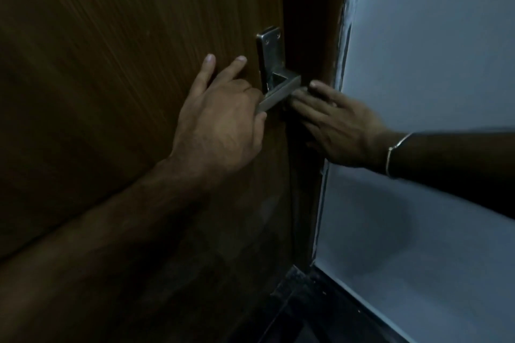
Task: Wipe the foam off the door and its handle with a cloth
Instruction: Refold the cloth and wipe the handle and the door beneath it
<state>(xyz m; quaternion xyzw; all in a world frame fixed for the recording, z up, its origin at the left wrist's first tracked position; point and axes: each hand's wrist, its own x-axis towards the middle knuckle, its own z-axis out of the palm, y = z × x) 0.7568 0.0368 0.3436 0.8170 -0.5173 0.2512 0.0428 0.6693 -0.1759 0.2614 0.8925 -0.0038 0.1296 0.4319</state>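
From where I stand, the left forearm comes in closest, reaching up from the lower corner across the brown wooden door, and the left hand lies at the free end of the metal lever handle. Two of its fingers are stretched out straight with the tips against the wood, while the others appear to wrap round the end of the lever; the light is too dim for me to be sure how tightly. Just beyond, the right hand, with a thin bracelet at the wrist, comes in from the wall side with its fingers nearly straight and close together, laid along the underside of the lever near where it meets the backplate. I cannot make out a cloth in either hand, though something may be hidden under the right palm. I see no white foam on the handle, the plate or the wood around them, so my guess is that the wiping here is nearly or wholly done, or else the gloom hides what remains. Farthest off, the dark door frame meets the pale blue wall.
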